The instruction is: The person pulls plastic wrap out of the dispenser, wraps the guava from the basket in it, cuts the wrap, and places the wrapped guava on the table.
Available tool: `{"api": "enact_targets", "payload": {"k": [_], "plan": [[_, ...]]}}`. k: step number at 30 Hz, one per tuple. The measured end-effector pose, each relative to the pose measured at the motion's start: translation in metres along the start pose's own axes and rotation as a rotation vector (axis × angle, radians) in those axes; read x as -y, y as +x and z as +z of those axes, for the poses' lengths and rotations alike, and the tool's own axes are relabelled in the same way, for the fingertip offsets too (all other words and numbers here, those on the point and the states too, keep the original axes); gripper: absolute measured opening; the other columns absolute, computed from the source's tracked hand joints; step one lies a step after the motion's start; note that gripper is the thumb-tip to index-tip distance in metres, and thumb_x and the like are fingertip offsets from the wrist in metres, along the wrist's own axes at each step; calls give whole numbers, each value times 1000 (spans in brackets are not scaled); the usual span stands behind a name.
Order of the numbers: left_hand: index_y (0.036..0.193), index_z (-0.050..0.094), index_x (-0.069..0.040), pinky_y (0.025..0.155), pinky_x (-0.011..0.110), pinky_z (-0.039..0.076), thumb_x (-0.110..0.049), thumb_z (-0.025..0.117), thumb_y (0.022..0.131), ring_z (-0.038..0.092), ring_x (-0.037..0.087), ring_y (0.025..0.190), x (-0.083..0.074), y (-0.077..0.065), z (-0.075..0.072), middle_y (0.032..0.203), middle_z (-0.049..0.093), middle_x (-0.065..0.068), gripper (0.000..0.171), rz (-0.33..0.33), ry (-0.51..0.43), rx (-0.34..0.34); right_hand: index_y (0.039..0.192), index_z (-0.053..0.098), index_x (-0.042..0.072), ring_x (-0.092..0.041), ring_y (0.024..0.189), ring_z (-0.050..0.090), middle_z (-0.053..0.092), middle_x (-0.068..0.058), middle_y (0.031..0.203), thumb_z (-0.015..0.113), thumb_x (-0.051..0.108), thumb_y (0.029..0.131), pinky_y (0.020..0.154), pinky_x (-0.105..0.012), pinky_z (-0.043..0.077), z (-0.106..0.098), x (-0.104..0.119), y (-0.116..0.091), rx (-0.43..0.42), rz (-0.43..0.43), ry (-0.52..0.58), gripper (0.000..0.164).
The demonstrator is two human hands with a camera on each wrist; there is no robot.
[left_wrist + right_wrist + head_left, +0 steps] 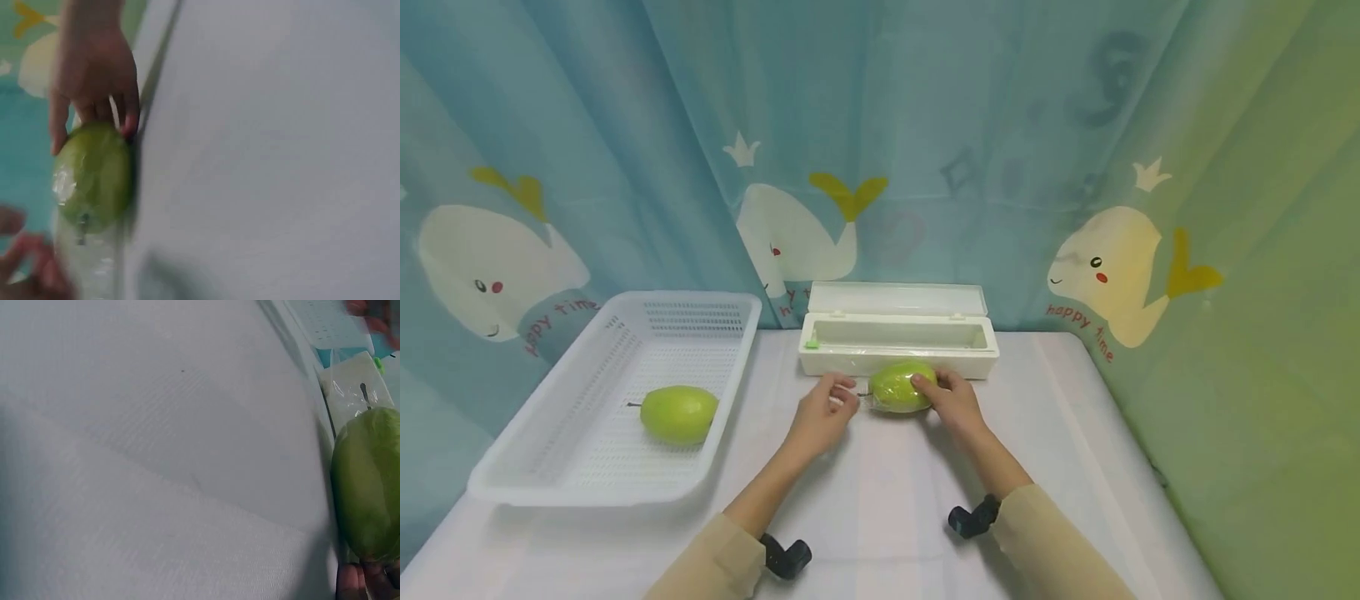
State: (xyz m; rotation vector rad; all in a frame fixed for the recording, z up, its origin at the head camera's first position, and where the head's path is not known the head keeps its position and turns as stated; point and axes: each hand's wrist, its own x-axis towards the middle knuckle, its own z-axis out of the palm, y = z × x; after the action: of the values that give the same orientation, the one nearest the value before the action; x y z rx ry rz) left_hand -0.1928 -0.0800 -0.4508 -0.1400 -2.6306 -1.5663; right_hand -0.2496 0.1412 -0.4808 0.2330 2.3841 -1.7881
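Note:
A green pear [901,387] with a thin dark stem lies on its side, wrapped in shiny clear film, close in front of a white cling film box [831,364]. My right hand [957,406] grips its rounded right end, thumb on top. In the left wrist view the right fingers spread around that end of the pear [94,178]. By the stem end, my left hand [826,414] has loosely bent fingers with nothing between them. Loose film [347,390] sticks out past the stem in the right wrist view, with the blurred left hand [378,322] apart from it.
A white perforated basket [625,492] stands on the left, with another green pear [679,415] inside. The box's clear lid [897,298] is raised, and a small green piece [812,343] sits at its left end. A patterned curtain [925,150] hangs behind the table.

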Motion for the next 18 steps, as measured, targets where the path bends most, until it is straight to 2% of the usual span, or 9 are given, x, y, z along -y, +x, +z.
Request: {"api": "enact_targets", "payload": {"k": [3, 5, 7, 9, 12, 15, 18], "plan": [[132, 53, 3, 87, 40, 56, -13, 59, 98, 67, 33, 105, 13, -3, 12, 122, 64, 19, 38, -125, -114, 100, 143, 38, 2, -30, 116, 57, 55, -21, 132, 74, 46, 88, 93, -38, 50, -2, -1, -1, -17, 4, 26, 79], [139, 47, 6, 94, 44, 54, -14, 59, 99, 63, 38, 115, 19, 0, 20, 132, 57, 25, 46, -137, -143, 110, 143, 32, 5, -32, 118, 55, 53, -22, 133, 75, 44, 87, 97, -40, 49, -3, -1, -3, -17, -2, 36, 81], [142, 44, 7, 99, 47, 51, -15, 59, 99, 59, 41, 120, 20, 5, 26, 137, 53, 27, 51, -131, -143, 83, 140, 33, 7, -32, 119, 54, 52, -21, 133, 75, 42, 88, 97, -40, 47, -1, -1, -4, -12, -17, 36, 76], [142, 47, 4, 102, 48, 48, -19, 59, 100, 58, 39, 121, 18, 12, 31, 134, 55, 24, 50, -167, -135, 48, 136, 38, 7, -31, 118, 53, 52, -19, 131, 74, 40, 89, 96, -38, 48, 0, 0, -5, -9, -33, 26, 68], [133, 56, 1, 96, 43, 52, -25, 56, 102, 61, 32, 112, 16, 24, 34, 125, 59, 19, 40, -237, -168, -4, 130, 47, 6, -28, 115, 54, 55, -16, 127, 73, 38, 90, 90, -33, 49, 1, 0, -3, -16, -51, 19, 57], [123, 59, -1, 88, 36, 54, -30, 53, 104, 62, 25, 101, 16, 35, 37, 116, 61, 15, 35, -299, -215, -40, 131, 50, 5, -30, 117, 54, 57, -17, 128, 74, 38, 89, 92, -36, 50, 0, 2, -4, -29, -63, 13, 58], [118, 56, -2, 88, 36, 53, -31, 48, 106, 59, 25, 101, 16, 41, 40, 113, 59, 13, 33, -301, -197, -50, 131, 52, 6, -31, 120, 53, 58, -16, 130, 76, 40, 87, 97, -41, 48, 1, 4, -5, -30, -59, -12, 60]]}}
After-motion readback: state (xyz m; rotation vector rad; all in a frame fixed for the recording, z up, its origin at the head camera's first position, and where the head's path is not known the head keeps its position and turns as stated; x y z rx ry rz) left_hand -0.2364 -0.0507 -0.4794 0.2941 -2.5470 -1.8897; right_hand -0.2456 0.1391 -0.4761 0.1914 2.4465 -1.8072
